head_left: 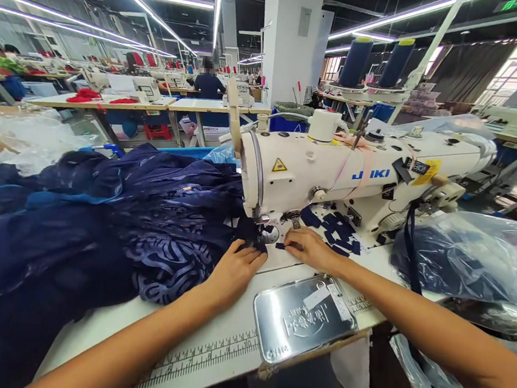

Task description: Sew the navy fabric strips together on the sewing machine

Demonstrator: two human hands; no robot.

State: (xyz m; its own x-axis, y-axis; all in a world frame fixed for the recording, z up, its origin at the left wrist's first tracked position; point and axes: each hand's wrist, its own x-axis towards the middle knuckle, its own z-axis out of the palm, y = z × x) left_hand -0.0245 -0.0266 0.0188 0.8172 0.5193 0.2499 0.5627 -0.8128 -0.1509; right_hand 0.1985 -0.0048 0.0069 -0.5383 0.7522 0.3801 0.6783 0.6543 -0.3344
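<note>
My left hand (pixel 243 267) is closed on the edge of a navy garment (pixel 174 259), just left of the needle area of a white sewing machine (pixel 297 173). The garment spreads in folds across the left of the table and has a shiny curling pattern. Right of the needle, my right hand (pixel 310 249) has its fingers bent together over a small navy fabric piece (pixel 280 245); the fingertips are partly hidden. Several similar navy fabric pieces (pixel 335 227) lie scattered under the machine arm, behind this hand.
A shiny metal tin lid (pixel 303 320) lies at the table's front edge, beside a printed ruler scale (pixel 206 355). Clear plastic bags (pixel 476 257) with dark contents sit at the right. Dark thread cones (pixel 356 63) stand behind the machine. A person (pixel 209 82) sits farther back.
</note>
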